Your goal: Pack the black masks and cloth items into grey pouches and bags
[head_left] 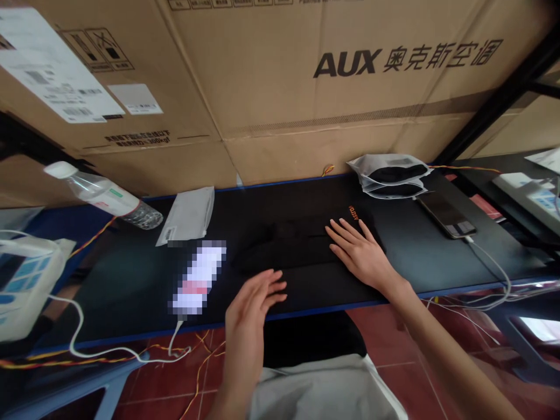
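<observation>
A black cloth item point(301, 239) with small orange lettering at its right end lies flat on the black table point(126, 280); its outline is hard to make out against the surface. My right hand point(359, 251) rests palm down on its right part, fingers spread. Near the table's front edge, my left hand point(256, 294) is turned on its side by the cloth's lower left, fingers apart and nothing held. Just left of it lies a lit phone point(199, 280), its screen blurred out.
Along the back stand a large cardboard box point(271, 87), a tilted plastic bottle point(109, 195), a white pouch point(188, 216) and clear bags with black contents point(394, 175). A dark phone point(444, 213) with a white cable is at right, a white packet point(26, 286) far left.
</observation>
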A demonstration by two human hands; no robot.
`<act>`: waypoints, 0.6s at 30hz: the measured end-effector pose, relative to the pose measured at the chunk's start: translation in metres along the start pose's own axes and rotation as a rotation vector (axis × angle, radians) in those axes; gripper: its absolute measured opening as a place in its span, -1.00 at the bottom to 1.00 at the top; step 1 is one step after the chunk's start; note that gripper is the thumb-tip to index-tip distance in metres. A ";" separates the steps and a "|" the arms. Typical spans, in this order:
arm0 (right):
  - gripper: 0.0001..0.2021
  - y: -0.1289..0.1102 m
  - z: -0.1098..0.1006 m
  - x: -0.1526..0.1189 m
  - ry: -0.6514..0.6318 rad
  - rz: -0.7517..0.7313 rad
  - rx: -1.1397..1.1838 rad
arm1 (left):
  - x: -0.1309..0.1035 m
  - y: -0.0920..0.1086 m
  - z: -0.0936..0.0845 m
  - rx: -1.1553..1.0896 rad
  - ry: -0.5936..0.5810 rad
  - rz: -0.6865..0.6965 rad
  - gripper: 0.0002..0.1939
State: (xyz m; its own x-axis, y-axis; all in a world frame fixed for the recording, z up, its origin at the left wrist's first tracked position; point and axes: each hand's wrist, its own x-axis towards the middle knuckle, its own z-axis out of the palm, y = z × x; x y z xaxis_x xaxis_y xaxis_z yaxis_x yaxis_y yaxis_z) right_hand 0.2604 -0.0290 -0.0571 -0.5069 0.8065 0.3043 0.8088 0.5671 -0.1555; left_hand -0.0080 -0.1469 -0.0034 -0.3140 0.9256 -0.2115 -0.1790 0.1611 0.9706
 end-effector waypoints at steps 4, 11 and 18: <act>-0.46 -0.011 -0.010 -0.001 0.055 0.014 0.002 | -0.011 0.011 -0.020 -0.385 0.078 -0.467 -0.59; -0.44 -0.087 -0.007 0.047 0.053 -0.058 0.114 | 0.037 0.021 -0.018 -0.491 0.236 -0.387 -0.80; -0.35 -0.101 0.022 0.069 -0.081 -0.065 0.120 | 0.075 0.004 -0.003 -0.188 0.104 -0.156 -0.71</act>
State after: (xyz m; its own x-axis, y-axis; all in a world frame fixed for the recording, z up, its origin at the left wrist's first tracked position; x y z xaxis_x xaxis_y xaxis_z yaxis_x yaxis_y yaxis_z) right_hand 0.1370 -0.0271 -0.0408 -0.5831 0.7758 0.2411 0.7348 0.6303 -0.2506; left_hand -0.0348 -0.0775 -0.0157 -0.3612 0.8529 -0.3768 -0.4001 0.2233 0.8889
